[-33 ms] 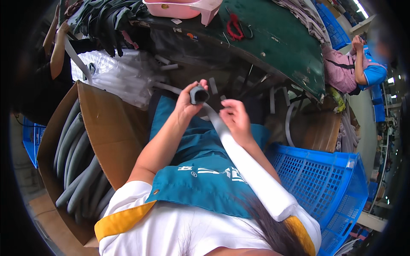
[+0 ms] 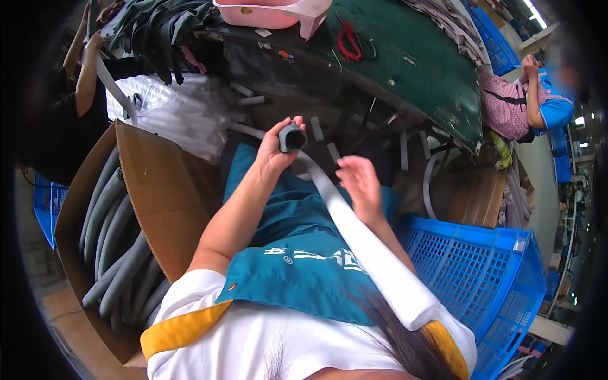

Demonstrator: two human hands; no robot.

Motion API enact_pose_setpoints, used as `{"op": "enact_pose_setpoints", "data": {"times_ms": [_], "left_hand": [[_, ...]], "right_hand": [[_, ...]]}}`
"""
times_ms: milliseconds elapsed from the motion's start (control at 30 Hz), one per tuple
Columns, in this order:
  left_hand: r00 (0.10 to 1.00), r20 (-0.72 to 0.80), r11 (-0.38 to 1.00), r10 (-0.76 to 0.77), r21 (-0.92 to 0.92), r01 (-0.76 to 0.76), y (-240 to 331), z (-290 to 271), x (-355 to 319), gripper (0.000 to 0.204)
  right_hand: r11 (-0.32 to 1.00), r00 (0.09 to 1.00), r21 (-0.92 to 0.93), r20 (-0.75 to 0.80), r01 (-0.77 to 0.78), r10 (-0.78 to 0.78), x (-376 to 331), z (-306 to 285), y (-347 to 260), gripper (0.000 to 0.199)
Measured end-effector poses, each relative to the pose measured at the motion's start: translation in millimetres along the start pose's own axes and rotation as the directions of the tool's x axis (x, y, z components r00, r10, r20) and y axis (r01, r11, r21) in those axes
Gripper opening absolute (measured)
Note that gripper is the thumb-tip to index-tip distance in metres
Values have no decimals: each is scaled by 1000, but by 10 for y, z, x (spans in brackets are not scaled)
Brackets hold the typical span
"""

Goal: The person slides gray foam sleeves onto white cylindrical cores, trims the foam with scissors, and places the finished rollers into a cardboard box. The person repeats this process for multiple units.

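Observation:
My left hand point(image 2: 273, 152) is closed around a dark grey foam tube point(image 2: 292, 138), whose hollow end faces up toward me. The rest of that tube is hidden behind the hand. My right hand point(image 2: 362, 187) is apart from it, fingers loosely spread and holding nothing that shows. A long white foam rod point(image 2: 383, 261) slants from near my right shoulder down past the inner side of my right hand, its far end passing behind the grey tube. Whether the right forearm touches the rod I cannot tell.
At my left stands a cardboard box point(image 2: 161, 190) of grey foam tubes point(image 2: 107, 221). A blue plastic crate point(image 2: 472, 266) is at my right. Ahead, a green table point(image 2: 405, 69) bears red-handled scissors point(image 2: 349, 43) and a pink basin point(image 2: 266, 14). Other people are at far left and right.
My right hand has moved a little to the right and toward me, away from the grey tube, its fingers spreading. The left hand has shifted slightly left with the tube.

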State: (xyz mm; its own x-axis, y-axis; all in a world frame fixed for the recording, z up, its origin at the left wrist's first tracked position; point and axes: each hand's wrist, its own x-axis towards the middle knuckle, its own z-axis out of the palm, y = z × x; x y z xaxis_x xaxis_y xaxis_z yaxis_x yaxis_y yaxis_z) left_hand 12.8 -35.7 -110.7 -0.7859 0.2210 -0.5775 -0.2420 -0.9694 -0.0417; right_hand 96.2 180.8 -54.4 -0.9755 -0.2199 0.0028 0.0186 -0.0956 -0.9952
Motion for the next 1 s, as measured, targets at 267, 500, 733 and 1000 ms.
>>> {"op": "enact_pose_setpoints", "data": {"times_ms": [267, 500, 733, 1000], "left_hand": [[989, 111, 989, -96, -105, 108, 116, 378, -340, 14], [996, 91, 999, 6, 48, -10, -39, 664, -473, 24], [929, 370, 1000, 16, -14, -11, 205, 805, -723, 26], [858, 415, 907, 302, 153, -393, -68, 1108, -1086, 22]], "right_hand": [[848, 543, 466, 658, 252, -523, -730, -610, -652, 54], [778, 715, -55, 438, 626, -544, -181, -246, -528, 56], [446, 687, -588, 280, 675, -671, 300, 418, -577, 53], [378, 671, -637, 307, 671, -674, 260, 464, -540, 57]]}}
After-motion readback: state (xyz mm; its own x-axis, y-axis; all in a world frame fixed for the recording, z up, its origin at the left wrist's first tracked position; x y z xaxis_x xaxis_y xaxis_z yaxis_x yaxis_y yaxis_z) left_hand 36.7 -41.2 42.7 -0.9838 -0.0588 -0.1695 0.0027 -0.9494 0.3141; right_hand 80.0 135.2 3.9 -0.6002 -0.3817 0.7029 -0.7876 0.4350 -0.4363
